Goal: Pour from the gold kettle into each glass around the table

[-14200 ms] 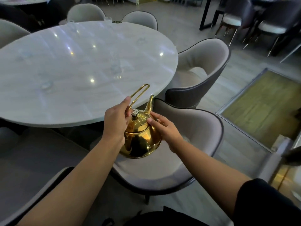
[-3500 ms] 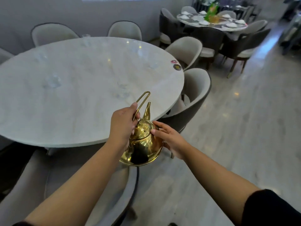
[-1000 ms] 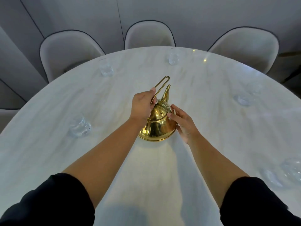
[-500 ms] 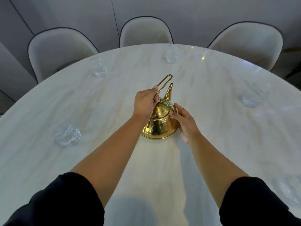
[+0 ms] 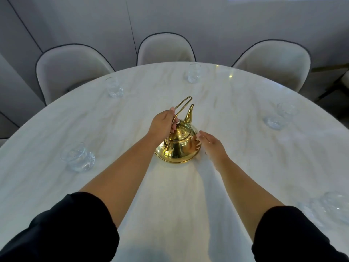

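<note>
- Well left of the left hand (image 5: 162,123): first glass (image 5: 77,157), upright on the marble table (image 5: 170,205).
- Beyond and left of that hand: second glass (image 5: 114,89).
- The left hand has its fingers curled round the wire handle of the gold kettle (image 5: 179,148).
- The gold kettle sits flat on the table between both hands, lid on, spout pointing away (fingers mirrored in its side).
- Well beyond both hands, near the far edge: third glass (image 5: 193,73).
- The right hand (image 5: 213,146) has straight fingers and holds nothing; it is just beside the kettle's right flank, contact not resolvable.
- Well right of the right hand: paired glasses (image 5: 273,121).
</note>
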`<action>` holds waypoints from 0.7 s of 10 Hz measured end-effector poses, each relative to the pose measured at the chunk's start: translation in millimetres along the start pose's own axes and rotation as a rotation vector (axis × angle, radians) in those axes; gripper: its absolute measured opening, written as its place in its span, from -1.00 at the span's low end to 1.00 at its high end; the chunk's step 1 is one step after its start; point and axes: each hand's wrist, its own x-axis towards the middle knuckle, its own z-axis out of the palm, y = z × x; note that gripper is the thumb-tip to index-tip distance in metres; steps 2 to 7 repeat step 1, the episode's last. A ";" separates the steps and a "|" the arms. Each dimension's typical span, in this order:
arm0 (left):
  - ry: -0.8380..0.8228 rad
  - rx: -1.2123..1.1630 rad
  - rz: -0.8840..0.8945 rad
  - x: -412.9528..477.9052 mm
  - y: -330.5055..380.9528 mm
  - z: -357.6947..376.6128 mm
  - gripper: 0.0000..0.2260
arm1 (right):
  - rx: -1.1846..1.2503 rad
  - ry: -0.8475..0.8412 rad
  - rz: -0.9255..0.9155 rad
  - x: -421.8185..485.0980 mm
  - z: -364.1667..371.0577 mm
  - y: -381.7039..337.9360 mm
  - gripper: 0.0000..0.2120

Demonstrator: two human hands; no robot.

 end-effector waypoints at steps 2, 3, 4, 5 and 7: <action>0.153 0.135 -0.025 -15.8 0.4 -8.3 -0.66 | -0.102 0.057 -0.033 -27.2 -7.9 -6.2 -0.64; 0.153 0.135 -0.025 -15.8 0.4 -8.3 -0.66 | -0.102 0.057 -0.033 -27.2 -7.9 -6.2 -0.64; 0.153 0.135 -0.025 -15.8 0.4 -8.3 -0.66 | -0.102 0.057 -0.033 -27.2 -7.9 -6.2 -0.64; 0.153 0.135 -0.025 -15.8 0.4 -8.3 -0.66 | -0.102 0.057 -0.033 -27.2 -7.9 -6.2 -0.64; 0.153 0.135 -0.025 -15.8 0.4 -8.3 -0.66 | -0.102 0.057 -0.033 -27.2 -7.9 -6.2 -0.64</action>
